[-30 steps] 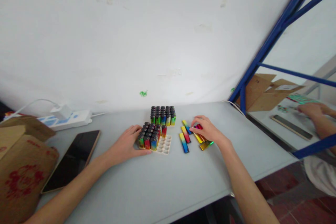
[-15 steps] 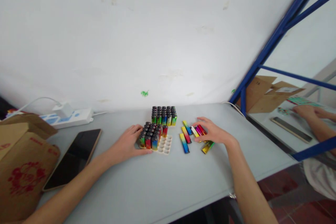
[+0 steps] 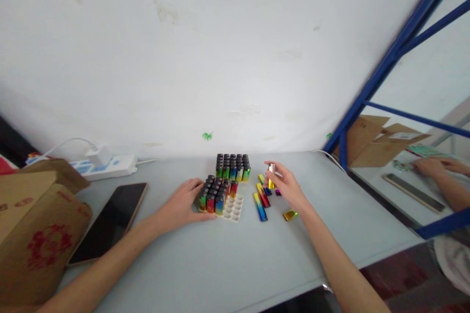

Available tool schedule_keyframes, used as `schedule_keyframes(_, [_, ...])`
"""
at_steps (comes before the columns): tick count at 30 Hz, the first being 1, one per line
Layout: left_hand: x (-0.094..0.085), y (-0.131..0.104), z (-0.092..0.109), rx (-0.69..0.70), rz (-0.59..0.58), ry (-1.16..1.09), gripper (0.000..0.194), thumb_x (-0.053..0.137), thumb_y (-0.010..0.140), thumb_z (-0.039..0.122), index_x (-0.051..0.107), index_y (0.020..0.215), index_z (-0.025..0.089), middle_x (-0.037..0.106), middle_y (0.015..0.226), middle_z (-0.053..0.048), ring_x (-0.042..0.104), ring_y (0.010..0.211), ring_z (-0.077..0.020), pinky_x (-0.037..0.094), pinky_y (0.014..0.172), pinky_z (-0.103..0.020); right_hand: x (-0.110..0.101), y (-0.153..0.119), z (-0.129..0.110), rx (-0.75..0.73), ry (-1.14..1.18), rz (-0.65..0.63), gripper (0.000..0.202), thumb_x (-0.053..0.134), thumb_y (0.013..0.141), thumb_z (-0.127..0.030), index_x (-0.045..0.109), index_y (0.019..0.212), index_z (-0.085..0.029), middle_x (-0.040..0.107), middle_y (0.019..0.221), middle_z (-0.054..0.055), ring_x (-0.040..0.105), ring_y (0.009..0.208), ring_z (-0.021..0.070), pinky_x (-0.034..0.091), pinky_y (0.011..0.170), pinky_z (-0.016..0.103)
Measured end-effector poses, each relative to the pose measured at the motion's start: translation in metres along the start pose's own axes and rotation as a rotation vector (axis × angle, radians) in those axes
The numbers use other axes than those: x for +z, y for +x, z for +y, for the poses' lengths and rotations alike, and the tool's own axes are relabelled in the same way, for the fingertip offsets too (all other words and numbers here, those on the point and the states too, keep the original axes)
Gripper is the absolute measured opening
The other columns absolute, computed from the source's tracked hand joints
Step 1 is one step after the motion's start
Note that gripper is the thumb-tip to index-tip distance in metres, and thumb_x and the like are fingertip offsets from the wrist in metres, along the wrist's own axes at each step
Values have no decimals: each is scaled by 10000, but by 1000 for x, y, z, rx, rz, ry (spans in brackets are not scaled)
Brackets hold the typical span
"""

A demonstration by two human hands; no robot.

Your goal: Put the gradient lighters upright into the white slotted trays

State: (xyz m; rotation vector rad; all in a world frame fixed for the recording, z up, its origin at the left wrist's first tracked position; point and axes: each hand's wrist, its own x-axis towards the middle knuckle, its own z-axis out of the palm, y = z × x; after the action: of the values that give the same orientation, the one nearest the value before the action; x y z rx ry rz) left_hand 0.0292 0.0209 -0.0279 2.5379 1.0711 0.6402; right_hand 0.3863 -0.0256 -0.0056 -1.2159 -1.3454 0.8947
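My left hand [image 3: 185, 203] is curled around the left side of a white tray [image 3: 232, 212], with the thumb along its front edge. Several black-topped, shiny coloured lighters [image 3: 211, 199] stand upright in the tray's left part, and round hollows show at its right. My right hand [image 3: 286, 183] pinches one silver-and-yellow lighter [image 3: 271, 176] upright above the table. Under and beside that hand lie loose lighters, among them a yellow-blue one [image 3: 260, 207], a red-yellow one [image 3: 263, 195] and a gold one [image 3: 290, 214]. My fingers partly hide others.
A second block of standing lighters [image 3: 232, 168] is behind the tray, near the wall. At the left are a dark phone [image 3: 109, 222], a brown paper bag [image 3: 40, 244] and a power strip [image 3: 121, 163]. A blue metal frame [image 3: 385, 54] rises at the right; beyond it another person's arms [image 3: 436, 176] show.
My right hand has lifted the silver-and-yellow lighter from the loose pile and moved left and up with it. My left hand stays on the tray. The view has shifted slightly.
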Motion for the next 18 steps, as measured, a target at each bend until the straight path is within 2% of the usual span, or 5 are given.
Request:
schedule_keyframes(5, [0, 0, 2, 3, 8, -5, 661, 880, 748, 701, 734, 1195, 237, 735, 1252, -143, 705, 1200, -404, 601, 1068, -537, 27, -4, -1, 127, 120, -51, 548, 647, 920, -780, 606, 1084, -258, 418, 613, -116, 294, 441, 96, 247, 420, 225])
schedule_keyframes(8, [0, -1, 1, 2, 17, -3, 679, 879, 742, 735, 734, 1195, 250, 737, 1256, -126, 705, 1202, -387, 596, 1081, -522, 39, -7, 2, 84, -41, -6, 602, 592, 921, -840, 611, 861, -241, 334, 541, -103, 297, 470, 117, 242, 441, 248])
schedule_keyframes(11, [0, -1, 1, 7, 17, -12, 686, 884, 734, 748, 737, 1206, 272, 738, 1259, -109, 701, 1198, -375, 586, 1096, -509, 48, -11, 5, -2, -241, 54, 673, 562, 932, -825, 419, 598, -259, 338, 537, -57, 316, 523, 124, 246, 485, 275])
schedule_keyframes(14, [0, 0, 1, 2, 9, -24, 694, 886, 722, 752, 754, 1189, 256, 738, 1233, -117, 700, 1177, -386, 585, 1082, -531, 54, -15, 5, -41, -354, 37, 666, 559, 934, -743, 283, 545, -278, 273, 522, -52, 271, 524, 122, 211, 506, 292])
schedule_keyframes(18, [0, 1, 1, 1, 10, -18, 683, 872, 720, 772, 769, 1144, 247, 736, 1194, -121, 698, 1158, -393, 587, 1060, -550, 54, -15, 6, -64, -392, 21, 580, 548, 920, -640, 286, 546, -282, 306, 502, -46, 292, 516, 130, 229, 509, 292])
